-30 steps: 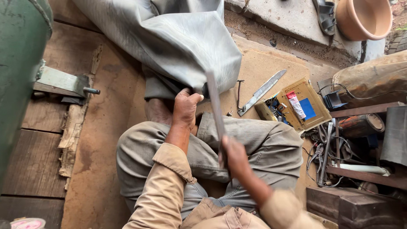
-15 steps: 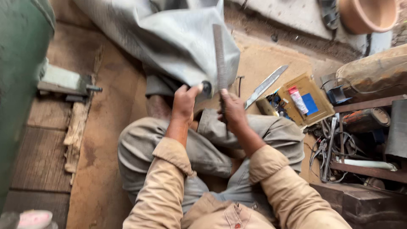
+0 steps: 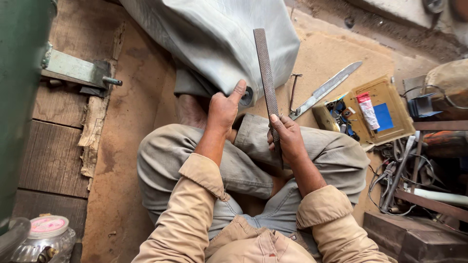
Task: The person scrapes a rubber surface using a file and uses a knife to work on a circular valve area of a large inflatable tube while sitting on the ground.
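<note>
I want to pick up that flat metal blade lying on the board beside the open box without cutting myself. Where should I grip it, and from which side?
Probably take the flat metal blade at its wider lower end, near the open box, coming from above and pinching across the flat faces. It lies flat on the board, tapering to a point up and to the right, so that tip is best avoided. No handle shows.

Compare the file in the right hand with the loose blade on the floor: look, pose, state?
The file is dark, rough-toothed and straight-sided; the blade is bright, smooth and tapers to a point. The file is held by the right hand, pointing away from the person; the blade lies untouched on the floor, slanting diagonally. The file looks thicker; the blade looks thinner. Both are long, narrow, flat metal pieces.
</note>
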Tool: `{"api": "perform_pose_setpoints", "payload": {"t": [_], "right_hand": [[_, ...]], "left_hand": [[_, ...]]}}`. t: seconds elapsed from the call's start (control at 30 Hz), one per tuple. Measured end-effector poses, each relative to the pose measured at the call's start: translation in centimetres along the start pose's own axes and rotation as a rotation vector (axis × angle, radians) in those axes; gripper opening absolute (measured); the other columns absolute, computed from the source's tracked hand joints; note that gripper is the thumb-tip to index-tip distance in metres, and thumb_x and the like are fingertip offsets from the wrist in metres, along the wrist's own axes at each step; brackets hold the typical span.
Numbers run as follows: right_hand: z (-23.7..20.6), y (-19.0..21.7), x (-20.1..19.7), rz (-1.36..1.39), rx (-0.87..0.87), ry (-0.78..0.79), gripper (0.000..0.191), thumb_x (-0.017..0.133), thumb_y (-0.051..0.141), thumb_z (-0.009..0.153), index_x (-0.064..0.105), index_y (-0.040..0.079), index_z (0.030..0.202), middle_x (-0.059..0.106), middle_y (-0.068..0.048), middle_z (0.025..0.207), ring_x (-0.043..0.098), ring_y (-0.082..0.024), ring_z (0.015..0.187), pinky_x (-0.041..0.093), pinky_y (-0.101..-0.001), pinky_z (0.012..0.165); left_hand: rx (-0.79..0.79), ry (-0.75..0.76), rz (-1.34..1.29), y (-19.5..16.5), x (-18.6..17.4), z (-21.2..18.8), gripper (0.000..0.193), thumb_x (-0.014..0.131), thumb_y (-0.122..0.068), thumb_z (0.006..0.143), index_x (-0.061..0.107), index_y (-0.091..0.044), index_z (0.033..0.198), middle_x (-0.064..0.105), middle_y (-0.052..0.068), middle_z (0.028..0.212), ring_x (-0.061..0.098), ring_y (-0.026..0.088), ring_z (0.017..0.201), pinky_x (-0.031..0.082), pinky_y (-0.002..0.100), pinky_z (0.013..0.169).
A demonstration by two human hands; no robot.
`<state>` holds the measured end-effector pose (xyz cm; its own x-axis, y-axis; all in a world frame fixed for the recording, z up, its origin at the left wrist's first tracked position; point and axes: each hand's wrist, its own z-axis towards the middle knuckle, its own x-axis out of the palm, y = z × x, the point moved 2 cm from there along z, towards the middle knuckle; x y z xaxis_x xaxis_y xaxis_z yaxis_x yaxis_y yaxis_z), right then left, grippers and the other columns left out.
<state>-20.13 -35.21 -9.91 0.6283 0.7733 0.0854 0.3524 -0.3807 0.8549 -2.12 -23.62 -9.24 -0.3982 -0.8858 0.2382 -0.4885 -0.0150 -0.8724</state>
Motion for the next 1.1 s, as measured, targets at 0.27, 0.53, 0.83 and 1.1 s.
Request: {"api": "perform_pose_setpoints", "payload": {"t": [0.27, 0.53, 0.83, 1.1], "right_hand": [[-0.1, 0.4, 0.6, -0.084, 0.076, 0.037, 0.036, 0.061, 0.043, 0.1, 0.059, 0.007, 0.091, 0.059, -0.003, 0.061, 0.054, -0.01, 0.045, 0.046, -0.0237, 0.043], [0.6, 0.8, 1.2, -0.112, 0.158, 0.041, 0.037, 0.06, 0.044, 0.099, 0.058, 0.008, 0.091, 0.058, -0.004, 0.06, 0.053, -0.011, 0.044, 0.043, -0.0242, 0.044], [0.8, -0.1, 0.7, -0.08, 0.149, 0.064, 0.03, 0.058, 0.035, 0.102, 0.059, 0.006, 0.094, 0.058, -0.004, 0.062, 0.053, -0.011, 0.048, 0.043, -0.0238, 0.047], [0.7, 0.0, 0.5, -0.051, 0.146, 0.066, 0.027, 0.059, 0.031, 0.102, 0.059, 0.005, 0.096, 0.058, -0.004, 0.063, 0.054, -0.011, 0.048, 0.044, -0.0241, 0.047]], "left_hand": [[-0.053, 0.04, -0.346, 0.7, 0.0, -0.1, 0.03, 0.068, -0.027, 0.1, 0.075, 0.002, 0.094, 0.073, 0.001, 0.092, 0.062, 0.007, 0.082, 0.051, 0.026, 0.075], [-0.038, -0.011, -0.453, -0.2, 0.3, -0.8, 0.03, 0.064, -0.024, 0.101, 0.072, 0.005, 0.103, 0.071, 0.005, 0.104, 0.065, 0.009, 0.095, 0.052, 0.025, 0.091], [-0.082, -0.047, -0.425, -1.3, 0.1, -2.2, 0.031, 0.065, -0.024, 0.105, 0.072, 0.004, 0.097, 0.07, 0.003, 0.097, 0.059, 0.008, 0.088, 0.049, 0.026, 0.081], [-0.088, -0.068, -0.425, -2.8, 0.3, -2.8, 0.029, 0.066, -0.023, 0.103, 0.072, 0.005, 0.099, 0.071, 0.003, 0.099, 0.059, 0.008, 0.09, 0.049, 0.026, 0.084]]}}
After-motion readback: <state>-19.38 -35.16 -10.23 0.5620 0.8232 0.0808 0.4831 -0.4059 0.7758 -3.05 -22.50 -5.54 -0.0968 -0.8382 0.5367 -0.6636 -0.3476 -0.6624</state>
